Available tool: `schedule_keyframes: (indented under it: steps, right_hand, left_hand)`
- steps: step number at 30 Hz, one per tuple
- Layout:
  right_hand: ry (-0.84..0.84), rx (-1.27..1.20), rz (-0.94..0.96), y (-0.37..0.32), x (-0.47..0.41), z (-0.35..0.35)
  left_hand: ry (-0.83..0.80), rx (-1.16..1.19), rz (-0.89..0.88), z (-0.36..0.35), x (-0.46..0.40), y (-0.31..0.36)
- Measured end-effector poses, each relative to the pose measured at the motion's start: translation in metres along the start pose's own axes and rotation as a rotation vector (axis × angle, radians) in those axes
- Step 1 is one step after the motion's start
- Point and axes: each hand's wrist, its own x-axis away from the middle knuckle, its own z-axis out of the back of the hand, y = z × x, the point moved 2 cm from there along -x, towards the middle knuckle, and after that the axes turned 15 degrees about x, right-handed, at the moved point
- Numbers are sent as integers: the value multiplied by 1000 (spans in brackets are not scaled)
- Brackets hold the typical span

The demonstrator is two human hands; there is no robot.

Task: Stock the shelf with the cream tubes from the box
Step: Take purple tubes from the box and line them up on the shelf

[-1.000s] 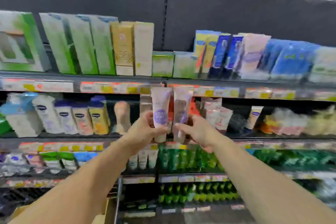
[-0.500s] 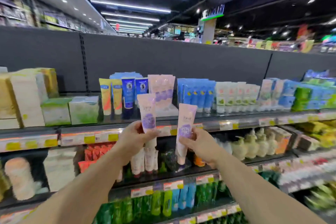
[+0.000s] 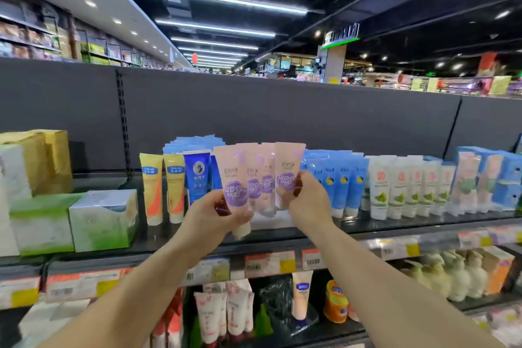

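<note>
My left hand point(image 3: 212, 216) grips a pink cream tube with a purple label point(image 3: 232, 178), cap down, held upright in front of the top shelf point(image 3: 282, 237). My right hand point(image 3: 308, 200) holds a second matching pink tube point(image 3: 288, 169) a little further right. Between them, more of the same pink tubes point(image 3: 261, 178) stand on the shelf, just behind the two I hold. The box is not in view.
Yellow tubes point(image 3: 163, 186) and a blue tube point(image 3: 197, 175) stand left of the pink ones; blue tubes point(image 3: 339, 181) and white-green tubes point(image 3: 404, 186) stand right. Green-white cartons point(image 3: 73, 220) fill the far left. Price tags point(image 3: 268, 263) line the shelf edge; lower shelves hold more products.
Both hands have risen from the second shelf level up to the top shelf, each still holding its tube, and the view has tilted upward. The tubes now sit against the standing pink row.
</note>
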Motion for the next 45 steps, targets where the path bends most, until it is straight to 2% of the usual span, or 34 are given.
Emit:
schedule_keyframes:
  steps: [3,5,8,16,20,23,26,30,36,42,45]
  right_hand:
    - [6,54,70,6,-6,-13]
    - [-4,-24,76,12,-10,-20]
    - [-41,124,116,21,-12,-26]
    - [-189,59,-42,36,-23,-38]
    - [-173,-136,-91,35,-1,-32]
    - [-51,-185,30,16,27,-12]
    - [-168,-243,96,-2,37,-2]
    - [-192,-145,70,-7,17,4]
    - [-65,-41,68,5,2,4]
    - [-50,-3,58,5,6,-13]
    - [-94,26,62,4,7,-18]
  left_hand:
    - [15,58,-7,-5,-2,-2]
    - [17,84,-15,-8,-3,-3]
    - [61,67,-21,-13,-2,-4]
    - [135,94,8,-29,4,-7]
    - [175,36,-25,-38,5,-6]
    - [184,-49,-74,-44,6,0]
    - [107,-91,-142,-55,6,1]
    - [142,-102,-192,-62,1,4]
    - [200,-446,-206,-38,-3,-6]
    - [194,-484,-201,-34,-3,-21]
    - [182,-481,-198,-34,-5,-23]
